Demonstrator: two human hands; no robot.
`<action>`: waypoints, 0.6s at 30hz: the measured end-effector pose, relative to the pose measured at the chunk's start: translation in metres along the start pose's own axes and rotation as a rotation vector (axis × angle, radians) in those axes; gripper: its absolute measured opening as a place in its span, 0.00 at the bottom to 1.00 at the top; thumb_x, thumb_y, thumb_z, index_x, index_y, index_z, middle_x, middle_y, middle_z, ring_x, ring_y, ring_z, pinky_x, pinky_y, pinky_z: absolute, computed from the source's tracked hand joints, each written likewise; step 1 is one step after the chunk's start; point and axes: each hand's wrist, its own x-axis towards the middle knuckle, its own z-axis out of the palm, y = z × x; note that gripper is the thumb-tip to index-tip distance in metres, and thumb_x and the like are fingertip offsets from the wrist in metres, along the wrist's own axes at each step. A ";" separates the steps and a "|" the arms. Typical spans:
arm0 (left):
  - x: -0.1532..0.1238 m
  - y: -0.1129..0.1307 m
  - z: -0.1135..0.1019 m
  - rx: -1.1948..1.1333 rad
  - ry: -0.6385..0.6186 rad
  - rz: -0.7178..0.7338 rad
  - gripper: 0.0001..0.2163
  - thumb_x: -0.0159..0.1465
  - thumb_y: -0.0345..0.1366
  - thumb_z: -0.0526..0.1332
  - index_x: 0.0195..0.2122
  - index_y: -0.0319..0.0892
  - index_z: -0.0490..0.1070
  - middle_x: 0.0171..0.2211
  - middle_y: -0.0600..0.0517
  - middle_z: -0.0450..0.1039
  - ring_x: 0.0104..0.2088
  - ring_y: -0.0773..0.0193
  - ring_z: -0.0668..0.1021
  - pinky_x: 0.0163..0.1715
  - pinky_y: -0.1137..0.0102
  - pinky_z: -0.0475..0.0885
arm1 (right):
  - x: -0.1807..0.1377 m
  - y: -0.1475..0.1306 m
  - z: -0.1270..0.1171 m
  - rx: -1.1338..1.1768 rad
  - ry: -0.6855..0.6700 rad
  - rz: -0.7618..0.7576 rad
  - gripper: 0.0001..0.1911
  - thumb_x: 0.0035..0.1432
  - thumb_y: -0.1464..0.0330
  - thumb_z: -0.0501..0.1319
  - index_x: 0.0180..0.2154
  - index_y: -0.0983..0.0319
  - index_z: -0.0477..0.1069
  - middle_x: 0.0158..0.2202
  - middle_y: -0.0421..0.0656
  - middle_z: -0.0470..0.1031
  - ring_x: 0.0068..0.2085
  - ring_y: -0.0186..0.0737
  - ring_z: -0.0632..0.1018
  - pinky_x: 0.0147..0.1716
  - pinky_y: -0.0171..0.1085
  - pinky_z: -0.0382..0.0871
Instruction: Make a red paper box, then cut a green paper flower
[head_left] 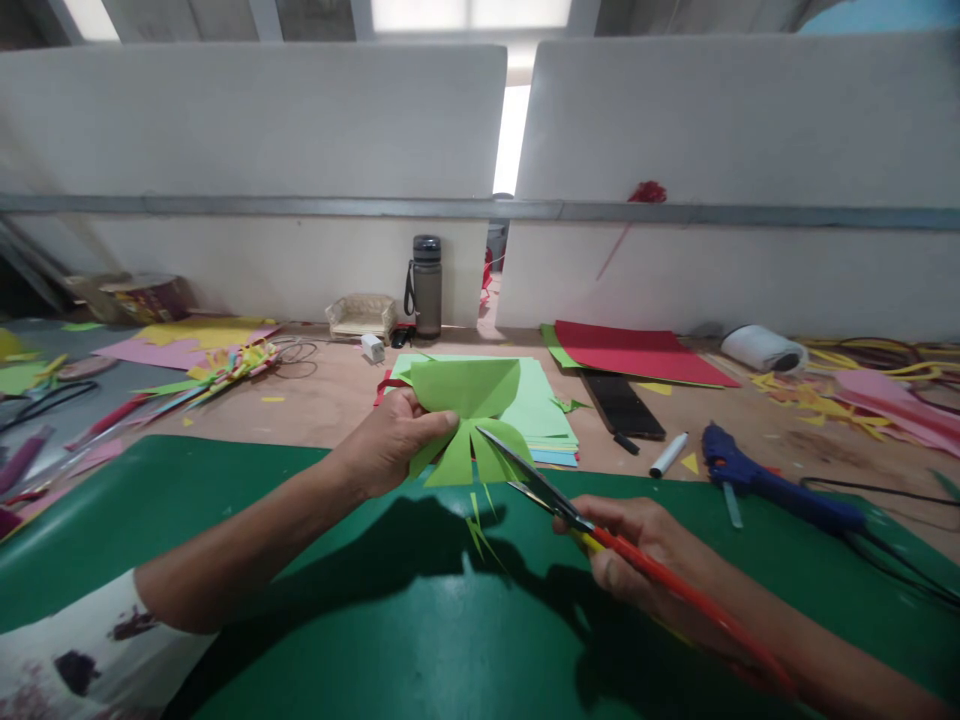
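In the middle of the head view, my left hand (394, 440) pinches a light green sheet of paper (465, 388) by its left side, thumb on top. The lower part of the sheet is cut into petal-like flaps with slits between them. My right hand (637, 550) is wrapped round the red and yellow handles of a pair of scissors (551, 495). Their blades are slightly parted and reach the right-hand flap, one in front of it and the other lower down. Thin green slivers (476, 530) show just below the flaps, over the green mat (360, 640).
Behind the hands lie a stack of pale green paper (544, 405), red paper (637, 350) and a black phone (622, 402). A blue glue gun (780, 485) with its cord and a marker (669, 455) sit at right. A grey bottle (427, 290) stands near the wall; paper flowers (232, 370) lie left.
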 end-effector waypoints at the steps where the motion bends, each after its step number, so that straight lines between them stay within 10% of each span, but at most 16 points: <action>1: 0.000 0.000 0.000 -0.009 -0.008 -0.001 0.18 0.45 0.34 0.70 0.38 0.35 0.73 0.27 0.47 0.78 0.24 0.59 0.79 0.26 0.66 0.75 | 0.000 0.000 0.000 -0.005 0.004 0.008 0.17 0.54 0.55 0.59 0.35 0.63 0.65 0.22 0.33 0.52 0.22 0.29 0.50 0.19 0.32 0.44; 13: 0.000 0.002 0.000 0.005 -0.006 0.017 0.19 0.44 0.35 0.71 0.38 0.34 0.73 0.25 0.48 0.78 0.22 0.60 0.79 0.24 0.68 0.75 | 0.000 -0.001 0.004 0.005 0.029 0.108 0.11 0.49 0.69 0.62 0.37 0.60 0.66 0.23 0.34 0.60 0.23 0.29 0.59 0.20 0.29 0.51; 18: 0.000 0.009 -0.001 -0.038 0.044 0.099 0.19 0.46 0.33 0.68 0.40 0.33 0.73 0.26 0.48 0.79 0.24 0.58 0.80 0.25 0.68 0.75 | -0.006 0.007 0.004 0.089 0.095 0.025 0.21 0.48 0.54 0.64 0.38 0.61 0.64 0.25 0.36 0.62 0.22 0.29 0.60 0.19 0.29 0.51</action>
